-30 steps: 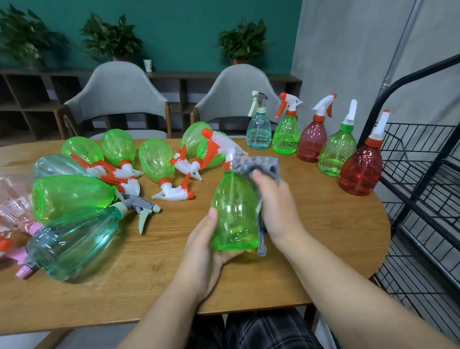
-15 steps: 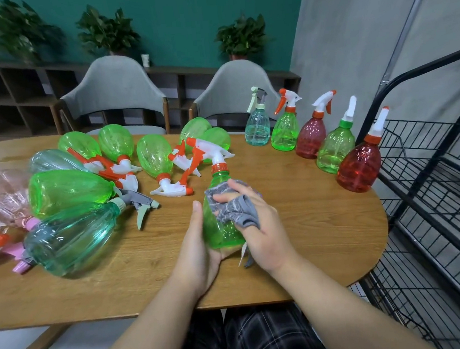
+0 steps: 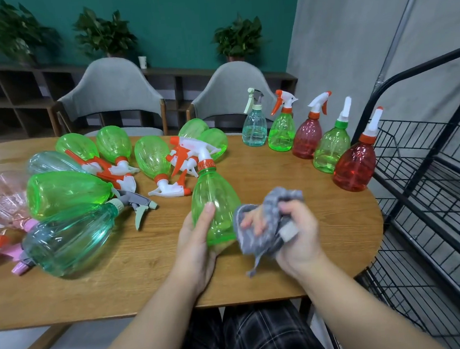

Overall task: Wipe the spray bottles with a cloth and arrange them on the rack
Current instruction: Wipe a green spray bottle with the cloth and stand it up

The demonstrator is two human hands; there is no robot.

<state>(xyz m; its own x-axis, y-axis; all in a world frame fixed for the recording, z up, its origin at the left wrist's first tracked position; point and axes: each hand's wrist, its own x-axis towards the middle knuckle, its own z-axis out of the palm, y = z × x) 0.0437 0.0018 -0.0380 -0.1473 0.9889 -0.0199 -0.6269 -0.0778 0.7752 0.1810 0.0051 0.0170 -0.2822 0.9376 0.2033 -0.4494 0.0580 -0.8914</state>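
The left hand (image 3: 194, 241) grips the lower body of a green spray bottle (image 3: 214, 203), thumb laid up its front and fingers wrapped behind, holding it upright with its base near the desk (image 3: 292, 174) edge and its white-and-orange trigger head pointing away. Just to the right of it, the right hand (image 3: 298, 235) is curled around a bunched grey cloth (image 3: 258, 227); the cloth's left fold lies against the bottle's lower right side, and a loose corner hangs down below the hand. Left of the left hand, a pile of spray bottles lies on its side: a large teal bottle (image 3: 68, 241) nearest, a green one (image 3: 66, 191) behind it, a pink one (image 3: 0, 197) further left, and more green ones beyond with their orange-and-white triggers tangled together. Beyond and to the right of the right hand, five bottles stand upright in a curved row: a teal one (image 3: 254, 130), a green one (image 3: 282, 133), a dark red one (image 3: 306, 137), a second green one (image 3: 331, 148) and a red one (image 3: 354, 166) closest to the desk's right end. Right of the right hand, past the desk edge, stands a black wire rack (image 3: 432, 184).
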